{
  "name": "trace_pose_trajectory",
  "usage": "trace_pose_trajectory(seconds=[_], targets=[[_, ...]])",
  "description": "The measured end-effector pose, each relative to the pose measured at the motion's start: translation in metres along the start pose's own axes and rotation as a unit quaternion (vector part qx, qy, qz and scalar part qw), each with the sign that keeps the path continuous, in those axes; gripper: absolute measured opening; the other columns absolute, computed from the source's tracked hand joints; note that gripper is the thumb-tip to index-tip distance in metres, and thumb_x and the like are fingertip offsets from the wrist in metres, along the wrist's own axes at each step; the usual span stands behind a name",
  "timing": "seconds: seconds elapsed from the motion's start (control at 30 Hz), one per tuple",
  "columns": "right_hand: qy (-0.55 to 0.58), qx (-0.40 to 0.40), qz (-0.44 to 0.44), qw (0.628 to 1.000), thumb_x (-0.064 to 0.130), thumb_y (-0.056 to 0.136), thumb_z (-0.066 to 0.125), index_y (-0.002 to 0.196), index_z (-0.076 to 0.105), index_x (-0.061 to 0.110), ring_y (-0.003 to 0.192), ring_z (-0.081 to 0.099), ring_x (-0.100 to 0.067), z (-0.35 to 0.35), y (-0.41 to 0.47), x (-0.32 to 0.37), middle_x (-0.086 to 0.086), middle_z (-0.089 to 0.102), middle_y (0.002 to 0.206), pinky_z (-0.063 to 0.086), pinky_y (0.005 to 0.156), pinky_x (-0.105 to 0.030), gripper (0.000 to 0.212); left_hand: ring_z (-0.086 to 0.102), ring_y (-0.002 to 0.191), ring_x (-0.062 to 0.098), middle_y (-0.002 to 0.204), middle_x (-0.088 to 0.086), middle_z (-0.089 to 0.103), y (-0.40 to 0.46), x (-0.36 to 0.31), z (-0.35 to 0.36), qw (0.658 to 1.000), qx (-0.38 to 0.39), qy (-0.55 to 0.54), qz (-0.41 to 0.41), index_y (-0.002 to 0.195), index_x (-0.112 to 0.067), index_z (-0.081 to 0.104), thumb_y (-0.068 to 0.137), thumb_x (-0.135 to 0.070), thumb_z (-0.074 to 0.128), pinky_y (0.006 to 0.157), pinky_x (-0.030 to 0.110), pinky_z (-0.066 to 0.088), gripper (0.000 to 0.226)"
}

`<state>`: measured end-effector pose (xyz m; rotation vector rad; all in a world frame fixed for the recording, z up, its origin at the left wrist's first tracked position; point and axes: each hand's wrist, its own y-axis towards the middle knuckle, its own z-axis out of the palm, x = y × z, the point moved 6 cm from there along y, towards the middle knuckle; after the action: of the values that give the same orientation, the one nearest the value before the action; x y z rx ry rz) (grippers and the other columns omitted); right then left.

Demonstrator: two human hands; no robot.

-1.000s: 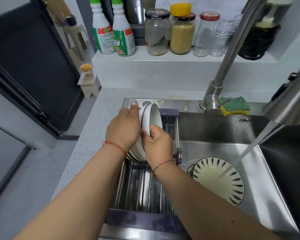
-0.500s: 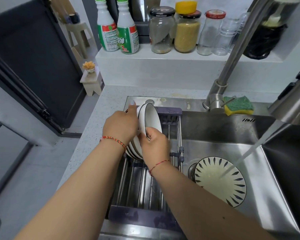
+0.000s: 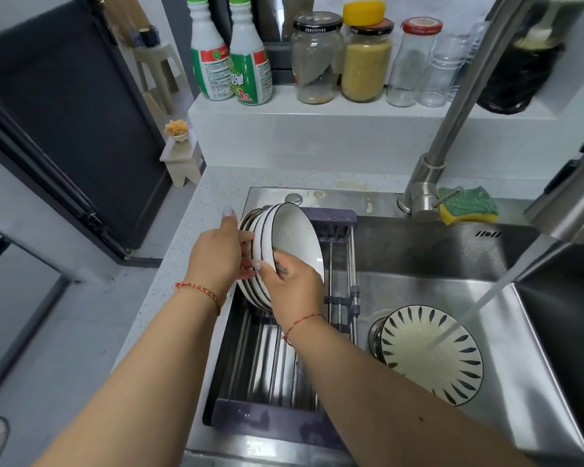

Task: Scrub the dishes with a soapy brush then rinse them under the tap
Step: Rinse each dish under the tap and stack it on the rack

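we judge we are racking a rinsed bowl (image 3: 289, 235): right hand (image 3: 292, 286) pinches its rim, left hand (image 3: 216, 256) braces the stacked bowls (image 3: 250, 291). next, the plate (image 3: 430, 353) right of the rack (image 3: 339, 230).

A home kitchen, small and lived-in; stainless steel sink (image 3: 418, 264) set into a pale speckled counter (image 3: 196, 210), tall tap (image 3: 459, 106) running; draining rack (image 3: 284, 348) laid across the basin with white bowls (image 3: 284, 237) propped in it, patterned plate (image 3: 432, 355) under the stream; green-and-yellow sponge (image 3: 469, 203) by the tap base; ledge behind crowded with cleaner bottles (image 3: 233, 62) and glass jars (image 3: 364, 62).
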<state>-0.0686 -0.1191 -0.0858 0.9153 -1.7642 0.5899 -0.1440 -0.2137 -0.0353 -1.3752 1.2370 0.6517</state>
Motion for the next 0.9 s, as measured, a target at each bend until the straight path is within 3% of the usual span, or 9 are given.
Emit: trace_pose_trajectory(seconds=[0.07,0.13,0.23,0.33,0.43,0.6,0.67,0.77,0.9], targets=[[0.004,0.02,0.013,1.0,0.045,0.084,0.06,0.11,0.066,0.023,0.078,0.06,-0.001,0.006,0.003,-0.009,0.016,0.067,0.083,0.049,0.073,-0.017,0.035,0.056,0.054,0.024,0.073,0.01,0.052,-0.002,0.001,0.0,1.0,-0.009,0.004,0.004,0.098,-0.002,0.066,0.102,-0.045,0.028,0.057,0.032,0.056,0.057],[0.001,0.036,0.002,0.999,0.045,0.081,0.06,0.119,0.063,0.028,0.105,0.06,-0.005,0.008,0.004,-0.012,0.013,0.067,0.112,0.05,0.093,-0.029,0.041,0.057,0.053,0.024,0.07,0.009,0.053,-0.004,0.0,0.0,1.0,-0.01,0.013,0.011,0.097,-0.005,0.066,0.102,-0.044,0.029,0.056,0.031,0.056,0.054],[-0.026,0.056,-0.016,0.998,0.039,0.081,0.064,0.123,0.061,0.026,0.109,0.052,-0.006,0.005,0.003,-0.01,0.012,0.062,0.111,0.043,0.102,-0.032,0.044,0.057,0.059,0.026,0.067,0.007,0.055,-0.005,0.0,-0.002,0.998,-0.03,0.04,0.033,0.094,-0.007,0.067,0.101,-0.045,0.03,0.065,0.037,0.058,0.054],[-0.024,0.066,-0.035,0.997,0.032,0.08,0.071,0.127,0.058,0.023,0.118,0.048,-0.007,-0.002,-0.001,-0.002,0.009,0.06,0.122,0.039,0.106,-0.029,0.05,0.063,0.075,0.037,0.069,0.005,0.058,-0.012,-0.008,-0.01,0.986,-0.106,0.059,0.119,0.071,-0.023,0.062,0.091,-0.05,0.032,0.081,0.054,0.054,0.045],[-0.005,0.064,-0.034,0.997,0.029,0.08,0.073,0.131,0.055,0.02,0.123,0.046,-0.01,-0.023,-0.013,0.001,0.01,0.054,0.129,0.036,0.108,-0.026,0.055,0.064,0.085,0.038,0.075,0.001,0.063,-0.039,-0.024,-0.003,0.964,-0.161,0.019,0.21,0.072,-0.034,0.064,0.088,-0.046,0.034,0.083,0.056,0.051,0.036],[-0.053,0.012,-0.053,0.997,0.026,0.082,0.065,0.113,0.066,0.023,0.096,0.058,-0.01,-0.094,-0.04,-0.016,0.023,0.053,0.096,0.047,0.087,-0.021,0.031,0.053,0.053,0.017,0.061,-0.006,0.054,-0.086,-0.033,0.066,0.96,-0.027,-0.03,0.276,0.079,-0.03,0.063,0.093,-0.041,0.036,0.056,0.042,0.047,0.032],[-0.088,-0.001,-0.023,0.996,0.023,0.084,0.063,0.099,0.07,0.023,0.082,0.058,-0.005,-0.121,-0.048,-0.036,0.018,0.059,0.084,0.042,0.074,-0.009,0.016,0.051,0.05,0.018,0.06,-0.001,0.052,-0.095,-0.019,0.096,0.967,0.04,-0.027,0.251,0.08,-0.023,0.062,0.097,-0.035,0.039,0.051,0.036,0.044,0.031],[-0.126,0.024,0.081,0.988,0.021,0.088,0.059,0.083,0.068,0.015,0.07,0.059,-0.012,-0.161,-0.057,-0.077,0.005,0.064,0.072,0.041,0.059,-0.017,0.012,0.05,0.049,0.021,0.062,0.004,0.053,-0.101,0.011,0.144,0.981,0.114,-0.042,0.15,0.078,-0.012,0.062,0.102,-0.024,0.041,0.048,0.029,0.043,0.033],[-0.311,0.092,0.192,0.926,0.019,0.09,0.05,0.09,0.067,0.005,0.092,0.061,-0.024,-0.212,-0.057,-0.146,-0.007,0.067,0.093,0.043,0.075,-0.026,0.022,0.048,0.051,0.021,0.063,0.012,0.049,-0.107,0.068,0.202,0.977,0.164,-0.067,-0.119,0.077,-0.004,0.054,0.097,-0.012,0.038,0.051,0.027,0.042,0.027]])
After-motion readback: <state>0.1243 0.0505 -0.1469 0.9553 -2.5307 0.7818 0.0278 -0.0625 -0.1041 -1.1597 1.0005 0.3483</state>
